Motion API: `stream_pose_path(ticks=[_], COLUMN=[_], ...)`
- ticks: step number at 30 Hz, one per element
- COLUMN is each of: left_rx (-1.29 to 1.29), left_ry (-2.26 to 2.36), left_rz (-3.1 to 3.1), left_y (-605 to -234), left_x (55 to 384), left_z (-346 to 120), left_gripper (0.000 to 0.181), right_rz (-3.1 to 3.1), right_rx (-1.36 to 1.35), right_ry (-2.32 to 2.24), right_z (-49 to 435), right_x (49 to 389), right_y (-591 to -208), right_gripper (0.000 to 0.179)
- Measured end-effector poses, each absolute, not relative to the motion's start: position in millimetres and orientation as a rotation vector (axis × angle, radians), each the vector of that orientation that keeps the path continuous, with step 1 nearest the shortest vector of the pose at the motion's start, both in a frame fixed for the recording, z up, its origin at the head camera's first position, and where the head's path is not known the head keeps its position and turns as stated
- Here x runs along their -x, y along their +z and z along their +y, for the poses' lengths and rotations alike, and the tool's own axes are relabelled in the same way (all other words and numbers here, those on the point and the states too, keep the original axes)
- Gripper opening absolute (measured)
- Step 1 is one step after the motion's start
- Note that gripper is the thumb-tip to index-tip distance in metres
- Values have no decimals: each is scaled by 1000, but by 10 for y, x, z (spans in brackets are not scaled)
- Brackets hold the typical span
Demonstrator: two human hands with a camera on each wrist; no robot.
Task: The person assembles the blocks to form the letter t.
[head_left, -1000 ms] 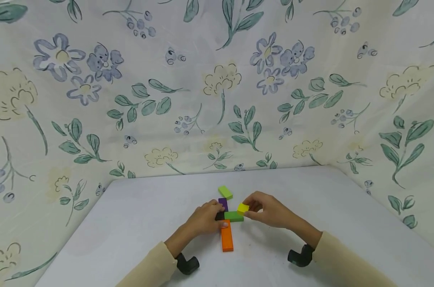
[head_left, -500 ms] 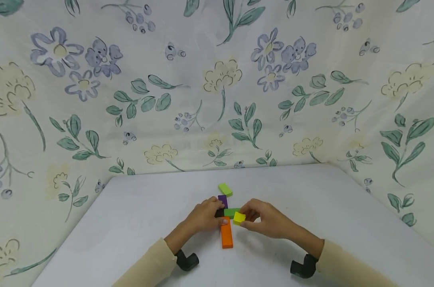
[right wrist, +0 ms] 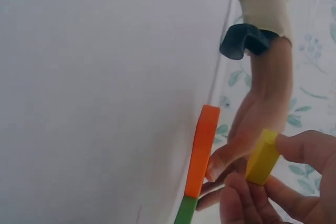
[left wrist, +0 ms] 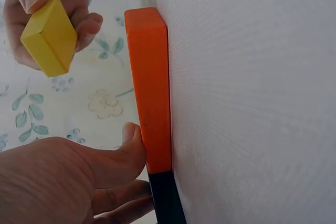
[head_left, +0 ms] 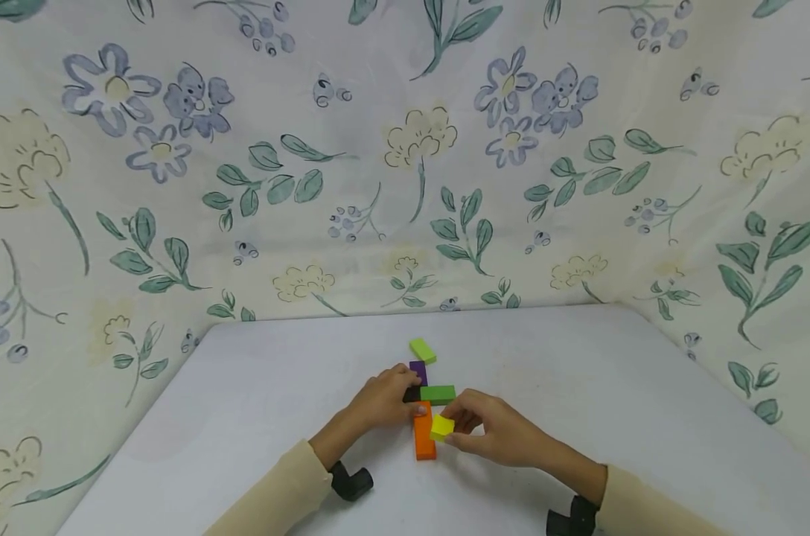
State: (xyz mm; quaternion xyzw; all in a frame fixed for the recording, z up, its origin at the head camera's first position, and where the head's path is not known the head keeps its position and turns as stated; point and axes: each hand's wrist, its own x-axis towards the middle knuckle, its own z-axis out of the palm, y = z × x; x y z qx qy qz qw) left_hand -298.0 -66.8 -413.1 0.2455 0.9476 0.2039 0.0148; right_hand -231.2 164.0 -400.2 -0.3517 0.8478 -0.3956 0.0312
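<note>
My right hand (head_left: 488, 424) pinches a small yellow block (head_left: 441, 428) between thumb and fingertips. The left wrist view shows that yellow block (left wrist: 50, 38) held up off the table, apart from the orange block (left wrist: 149, 87). My left hand (head_left: 381, 398) rests over a group of flat blocks, thumb on the inner end of the orange one and fingers by the purple block (head_left: 418, 369). Between thumb and fingers sits a black block (head_left: 412, 395), partly covered by the hand. A green block (head_left: 438, 395) extends right from the black one.
A lime-green block (head_left: 422, 351) lies behind the purple one, at a slant. White table surface (head_left: 298, 365) surrounds the blocks, with a floral cloth (head_left: 351, 186) hanging behind. Each wrist carries a dark mount, the left one (head_left: 351, 482) close over the table.
My right hand has brought the yellow block from beside the green block's outer end toward me and slightly left, near the orange block. My left hand stays on the blocks.
</note>
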Motion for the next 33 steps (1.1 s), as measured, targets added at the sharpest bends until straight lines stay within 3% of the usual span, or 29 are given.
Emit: stream_pose_path(ticks=[14, 33], left_rx=[-742, -724], left_ry=[639, 639], left_rz=[2946, 2936], left_y=[-4174, -4132], left_x=[2934, 2929], left_z=[-666, -660], left_gripper=[52, 52], right_rz=[2549, 2620], right_rx=[1089, 1178], right_ry=[-1276, -972], right_z=[1633, 1611], right_x=[2159, 2097], right_y=[-4195, -4208], right_gripper=[25, 23])
